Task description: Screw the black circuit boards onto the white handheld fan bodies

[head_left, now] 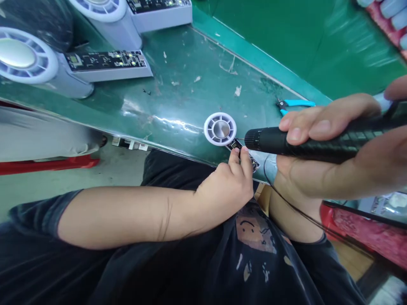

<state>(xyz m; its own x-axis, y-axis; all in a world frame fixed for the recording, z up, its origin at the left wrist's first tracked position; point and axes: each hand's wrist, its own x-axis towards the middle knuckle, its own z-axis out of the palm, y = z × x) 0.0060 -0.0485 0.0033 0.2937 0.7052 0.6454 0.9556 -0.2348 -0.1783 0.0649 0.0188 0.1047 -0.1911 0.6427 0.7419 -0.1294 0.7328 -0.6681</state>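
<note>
My right hand [337, 144] is wrapped round a black electric screwdriver [273, 142]. Its thin bit points left, close to the circuit board [254, 163] beside a white round-ended fan unit [220, 129]; whether the tip touches cannot be made out. My left hand [232, 178] has its fingertips pressed on that board, near the table's front edge. The fan unit shows a silver disc ringed by spokes. Part of the board is hidden under my left fingers.
Two larger-looking white units, one [73, 76] at the left and one [117, 25] behind it, carry similar boards. Blue-handled cutters [297, 103] lie on the green table [178, 97] behind the screwdriver. A black cable [292, 207] hangs below my right hand.
</note>
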